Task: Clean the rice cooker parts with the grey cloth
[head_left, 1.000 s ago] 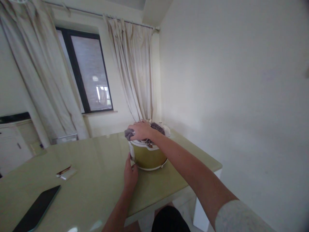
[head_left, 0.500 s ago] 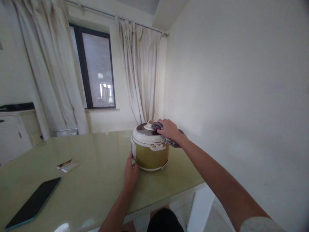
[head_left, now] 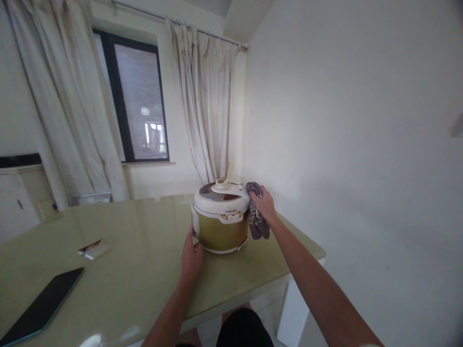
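Observation:
An olive-green rice cooker [head_left: 220, 233] with a cream lid [head_left: 219, 197] stands near the right end of a glossy green table [head_left: 137, 279]. My left hand [head_left: 191, 255] rests against the cooker's lower left side, fingers pressed to its wall. My right hand [head_left: 265, 205] grips a grey patterned cloth [head_left: 256, 222] and holds it against the cooker's right side, just below the lid's edge. The cloth hangs down beside the pot.
A dark tablet [head_left: 39, 308] lies at the table's near left corner. A small flat packet [head_left: 92, 249] lies further in. Cream curtains [head_left: 206, 106] flank a dark-framed window [head_left: 135, 101] behind the table. A bare white wall runs along the right.
My right hand has swept the cloth from the left of the lid, across its top, and down onto the cooker's right side. My left hand has stayed against the cooker's base.

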The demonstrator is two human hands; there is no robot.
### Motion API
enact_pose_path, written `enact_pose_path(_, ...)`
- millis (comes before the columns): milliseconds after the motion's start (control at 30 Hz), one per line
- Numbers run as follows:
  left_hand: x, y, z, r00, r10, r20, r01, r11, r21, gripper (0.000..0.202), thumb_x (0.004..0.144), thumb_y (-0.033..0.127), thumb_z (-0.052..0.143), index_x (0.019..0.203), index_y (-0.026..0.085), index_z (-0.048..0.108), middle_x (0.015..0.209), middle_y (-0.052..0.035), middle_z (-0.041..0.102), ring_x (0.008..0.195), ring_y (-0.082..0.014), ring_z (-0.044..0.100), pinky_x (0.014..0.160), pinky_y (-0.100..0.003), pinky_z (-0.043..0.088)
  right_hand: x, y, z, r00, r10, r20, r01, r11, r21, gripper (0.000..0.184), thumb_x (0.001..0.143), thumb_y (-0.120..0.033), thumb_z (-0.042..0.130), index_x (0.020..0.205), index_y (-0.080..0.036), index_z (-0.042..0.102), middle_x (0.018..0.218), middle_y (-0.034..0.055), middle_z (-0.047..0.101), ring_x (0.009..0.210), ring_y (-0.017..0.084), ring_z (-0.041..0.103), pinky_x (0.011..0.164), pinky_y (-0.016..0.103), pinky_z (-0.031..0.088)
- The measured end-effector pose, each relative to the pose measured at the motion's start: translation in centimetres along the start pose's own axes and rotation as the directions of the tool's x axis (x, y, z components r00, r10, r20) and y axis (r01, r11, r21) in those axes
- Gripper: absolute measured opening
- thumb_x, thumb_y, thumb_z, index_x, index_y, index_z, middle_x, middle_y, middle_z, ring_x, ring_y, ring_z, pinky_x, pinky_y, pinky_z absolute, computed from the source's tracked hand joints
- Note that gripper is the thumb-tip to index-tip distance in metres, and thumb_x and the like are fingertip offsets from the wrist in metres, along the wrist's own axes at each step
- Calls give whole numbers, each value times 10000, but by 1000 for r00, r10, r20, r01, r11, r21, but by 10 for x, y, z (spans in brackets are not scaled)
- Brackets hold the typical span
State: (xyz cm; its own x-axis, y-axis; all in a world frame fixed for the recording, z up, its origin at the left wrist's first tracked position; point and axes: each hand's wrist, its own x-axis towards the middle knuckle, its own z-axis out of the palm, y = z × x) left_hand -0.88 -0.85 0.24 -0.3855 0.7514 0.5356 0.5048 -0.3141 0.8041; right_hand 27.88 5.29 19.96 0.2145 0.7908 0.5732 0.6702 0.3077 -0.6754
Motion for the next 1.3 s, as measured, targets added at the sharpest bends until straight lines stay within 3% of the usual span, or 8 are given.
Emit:
enact_pose_path(100, 0, 2, 0, 1000, -9, -10, 9, 1000, 5, 773, 844, 130, 519, 1608, 169, 408, 1562, -140, 559, 1444, -279, 535, 1217, -454, 432, -7, 16, 2, 999, 49, 3, -49, 991, 128, 377, 932, -526, 521, 1121, -235, 670, 1002, 33, 731, 948, 234, 658, 853, 325, 483)
enact_pose_path(200, 1, 3, 0, 1000, -4, -12, 4, 1000, 15, 757, 852, 123, 500, 1602, 163, 413, 1561, -144, 557, 1445, -276, 532, 1219, -455, 429, -10, 16, 5, 999, 13, -53, -10, 997, 72, 364, 933, -476, 514, 1138, -221, 674, 1028, 56, 723, 974, 244, 649, 877, 337, 479)
enact_pose_path(333, 1, 5, -1, 1000, -1, -4, 1, 999, 35, 745, 860, 126, 499, 1599, 152, 415, 1567, -153, 550, 1451, -275, 527, 1219, -451, 430, -9, -11, 1, 983, -180, -35, 175, 978, -111, 360, 916, -422, 583, 1186, -216, 702, 1072, 82, 682, 1035, 257, 615, 937, 347, 467)
enact_pose_path(500, 0, 6, -3, 1000, 0, 1, 0, 999, 38, 760, 857, 122, 501, 1609, 168, 402, 1568, -138, 555, 1462, -264, 516, 1234, -455, 410, -9, -45, -6, 905, -405, 133, 425, 878, -220, 374, 893, -418, 678, 1225, -255, 732, 1132, 86, 674, 1096, 268, 588, 951, 344, 460)
enact_pose_path(700, -1, 5, -4, 1000, -1, 19, 1, 1000, 18, 757, 867, 133, 497, 1616, 159, 390, 1591, -150, 527, 1457, -270, 522, 1208, -445, 444, 17, -34, -4, 972, -189, 138, 214, 957, -197, 350, 917, -435, 652, 1192, -236, 736, 1142, 79, 718, 1076, 245, 645, 939, 329, 483)
enact_pose_path(867, -1, 5, -3, 1000, 13, 11, -13, 1000, 9, 754, 869, 133, 493, 1616, 156, 390, 1590, -150, 527, 1478, -276, 498, 1243, -463, 401, 31, -14, -5, 989, -65, 133, 83, 988, -134, 379, 903, -442, 647, 1203, -231, 739, 1188, 76, 753, 1104, 245, 676, 966, 332, 503)
enact_pose_path(1100, 0, 1, -1, 1000, 0, 16, 0, 1000, -21, 781, 843, 129, 513, 1612, 185, 394, 1593, -138, 526, 1453, -275, 526, 1205, -462, 452, 30, 6, -10, 990, 2, 141, 10, 996, -84, 333, 913, -443, 603, 1131, -249, 764, 1063, 44, 786, 994, 235, 700, 897, 328, 527)
enact_pose_path(1300, 0, 1, 1, 1000, -18, 14, 18, 999, -41, 773, 854, 135, 497, 1616, 179, 382, 1610, -139, 502, 1488, -274, 486, 1216, -465, 441, 20, 6, -12, 994, -37, 106, 58, 979, -194, 320, 940, -425, 564, 1106, -222, 748, 1028, 78, 752, 958, 252, 669, 857, 342, 504)
